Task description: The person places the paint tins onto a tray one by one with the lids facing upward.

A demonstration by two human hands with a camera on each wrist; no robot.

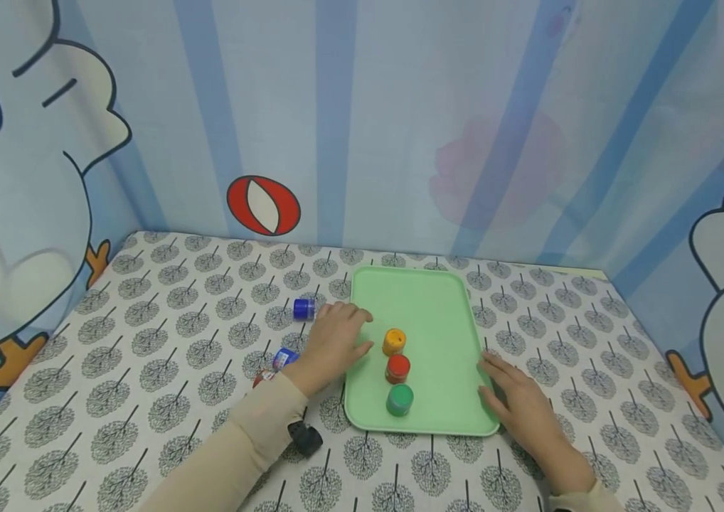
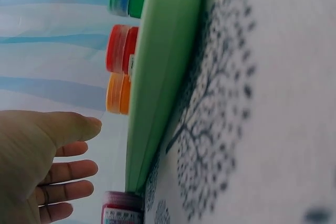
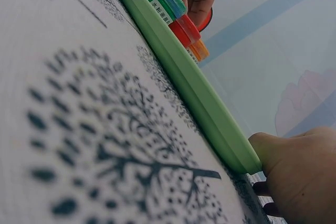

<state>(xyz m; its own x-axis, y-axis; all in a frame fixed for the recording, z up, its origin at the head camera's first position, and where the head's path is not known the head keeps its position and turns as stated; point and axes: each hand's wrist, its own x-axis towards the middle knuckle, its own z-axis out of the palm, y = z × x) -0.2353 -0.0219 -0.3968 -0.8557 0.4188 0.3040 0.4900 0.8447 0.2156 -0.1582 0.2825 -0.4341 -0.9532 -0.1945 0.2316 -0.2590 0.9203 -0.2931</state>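
A light green tray (image 1: 435, 320) lies on the patterned cloth. On its left half stand three small paint jars in a row: orange (image 1: 394, 342), red (image 1: 397, 369) and green (image 1: 399, 400). My left hand (image 1: 336, 338) hovers over the tray's left edge, fingers loosely extended and holding nothing. In the left wrist view its thumb (image 2: 86, 128) points toward the orange jar, with a gap between them. My right hand (image 1: 518, 402) rests at the tray's right edge, fingers mostly straight. Its thumb base lies right at the rim in the right wrist view.
Left of the tray lie a blue jar (image 1: 304, 308), another blue jar (image 1: 284, 358) and a reddish jar (image 1: 262, 377), partly hidden by my left arm. The left wrist view shows a dark red jar (image 2: 123, 207) by the tray's end. A printed curtain (image 1: 387, 128) stands behind the table.
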